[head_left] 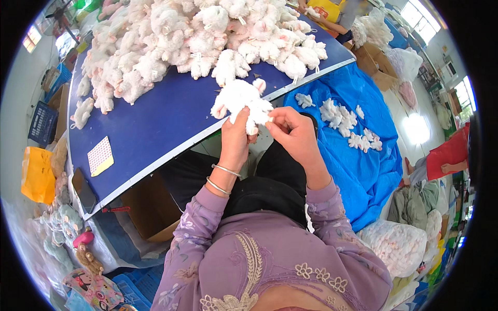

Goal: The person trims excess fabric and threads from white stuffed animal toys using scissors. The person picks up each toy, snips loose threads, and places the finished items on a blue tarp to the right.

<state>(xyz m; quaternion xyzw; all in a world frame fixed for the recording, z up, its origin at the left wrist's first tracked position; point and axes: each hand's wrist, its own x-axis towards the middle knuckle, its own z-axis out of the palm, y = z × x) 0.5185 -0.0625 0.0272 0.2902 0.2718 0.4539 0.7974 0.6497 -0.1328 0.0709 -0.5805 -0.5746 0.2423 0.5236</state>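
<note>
A small white plush toy (237,99) with pinkish ears is held up over the near edge of the blue table (155,135). My left hand (237,139), with two bangles at the wrist, is closed around the toy's lower body. At its right side my right hand (295,136) pinches with thumb and forefinger at one of the toy's limbs. Whatever fine detail lies between those fingertips is too small to make out. Beyond the held toy, a large heap of similar white plush toys (171,41) covers the far part of the table.
A sticker sheet (100,156) and a dark phone (84,190) lie at the table's left. On the right, several white plush toys (338,117) rest on a blue tarp (363,176). A cardboard box (150,207) sits below the table. Another person's arm (332,28) shows at the far right.
</note>
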